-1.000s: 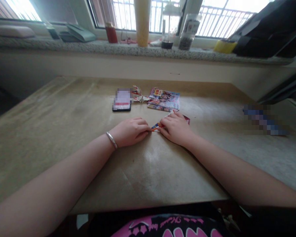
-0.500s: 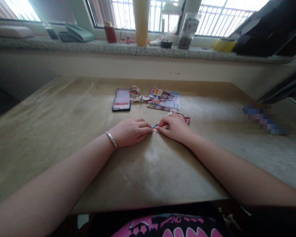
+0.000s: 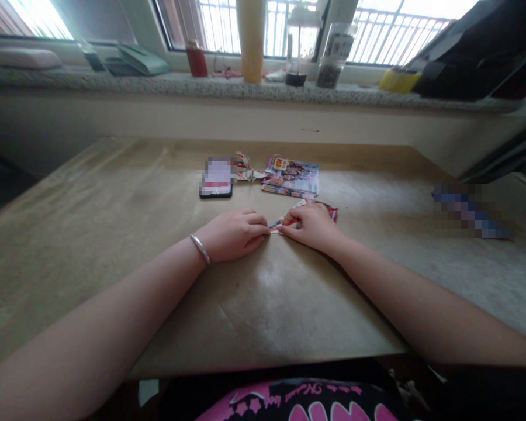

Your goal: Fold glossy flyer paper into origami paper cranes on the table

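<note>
A folded piece of colourful printed paper (image 3: 298, 206), white with red and blue, lies on the table under my right hand. My left hand (image 3: 237, 235), a silver bangle at its wrist, pinches the paper's left tip between closed fingers. My right hand (image 3: 310, 225) is closed on the middle of the same paper, thumb and fingers pressing it near the tabletop. A dark red part of it shows past the knuckles. Just behind sits a small stack of glossy printed booklets (image 3: 296, 176). Beside that stack lies a folded red-and-white paper piece (image 3: 248, 169).
A phone (image 3: 217, 177) rests left of the folded piece on the table (image 3: 193, 327). Far right lies a blurred blue strip (image 3: 471, 211). Along the stone windowsill (image 3: 228, 90) stand a red bottle (image 3: 196, 58), a tall yellow cylinder (image 3: 252, 44) and clear containers (image 3: 331, 61).
My left hand has shifted very slightly left, and a bit more of the paper's tip shows between the hands. My right hand stays nearly still.
</note>
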The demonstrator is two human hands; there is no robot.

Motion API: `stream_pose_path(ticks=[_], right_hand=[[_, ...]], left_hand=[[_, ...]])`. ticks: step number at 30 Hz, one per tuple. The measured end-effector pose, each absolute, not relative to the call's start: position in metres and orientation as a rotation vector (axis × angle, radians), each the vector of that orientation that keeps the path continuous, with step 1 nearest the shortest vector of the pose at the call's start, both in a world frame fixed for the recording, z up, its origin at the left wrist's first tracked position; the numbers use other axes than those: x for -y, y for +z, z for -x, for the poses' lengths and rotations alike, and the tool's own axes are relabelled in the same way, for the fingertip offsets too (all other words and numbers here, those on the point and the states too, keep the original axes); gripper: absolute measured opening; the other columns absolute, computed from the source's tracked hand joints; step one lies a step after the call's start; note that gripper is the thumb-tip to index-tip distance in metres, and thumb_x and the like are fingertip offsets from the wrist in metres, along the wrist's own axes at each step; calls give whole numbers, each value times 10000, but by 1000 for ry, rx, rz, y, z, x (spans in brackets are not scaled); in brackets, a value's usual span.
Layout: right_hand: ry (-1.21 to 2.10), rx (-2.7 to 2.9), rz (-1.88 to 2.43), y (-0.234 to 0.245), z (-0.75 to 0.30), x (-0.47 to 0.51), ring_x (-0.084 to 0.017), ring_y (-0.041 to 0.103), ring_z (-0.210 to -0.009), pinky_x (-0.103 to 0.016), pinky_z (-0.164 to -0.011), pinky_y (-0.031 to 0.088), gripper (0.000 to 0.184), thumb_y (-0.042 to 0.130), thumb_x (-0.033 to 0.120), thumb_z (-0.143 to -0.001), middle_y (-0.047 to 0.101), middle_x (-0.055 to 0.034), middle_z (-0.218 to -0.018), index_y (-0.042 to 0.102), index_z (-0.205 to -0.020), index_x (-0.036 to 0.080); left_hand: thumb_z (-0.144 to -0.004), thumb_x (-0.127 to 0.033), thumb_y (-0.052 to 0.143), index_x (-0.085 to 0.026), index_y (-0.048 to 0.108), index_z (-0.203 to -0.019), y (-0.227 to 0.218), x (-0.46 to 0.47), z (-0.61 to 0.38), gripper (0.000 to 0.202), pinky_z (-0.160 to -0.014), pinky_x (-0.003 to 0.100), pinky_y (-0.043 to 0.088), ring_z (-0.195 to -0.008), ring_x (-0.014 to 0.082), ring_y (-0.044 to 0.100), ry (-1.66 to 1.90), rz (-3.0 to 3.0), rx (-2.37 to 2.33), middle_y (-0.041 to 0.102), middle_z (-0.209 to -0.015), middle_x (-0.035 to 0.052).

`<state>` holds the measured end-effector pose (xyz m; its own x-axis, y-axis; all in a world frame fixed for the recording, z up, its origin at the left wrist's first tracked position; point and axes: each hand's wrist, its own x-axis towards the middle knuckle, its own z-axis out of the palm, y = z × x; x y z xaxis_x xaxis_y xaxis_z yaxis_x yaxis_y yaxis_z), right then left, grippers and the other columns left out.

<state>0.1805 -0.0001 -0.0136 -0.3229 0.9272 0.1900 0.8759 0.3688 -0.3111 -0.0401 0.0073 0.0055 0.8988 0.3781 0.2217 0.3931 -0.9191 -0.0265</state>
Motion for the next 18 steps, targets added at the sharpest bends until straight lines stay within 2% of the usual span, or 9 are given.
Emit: stream_pose_path(ticks=[18], right_hand=[[210,2292,1572,-18,-182,-2,-243,603,-872,-375,-796,340,260,629,485,-767,724,-32,-828,704,-761,237]], left_hand=[[-886,-236,462,-214,710,-942,12,-11,50,255,-741,259,472,-831,154,619,-261,3008,660,694,-928,25]])
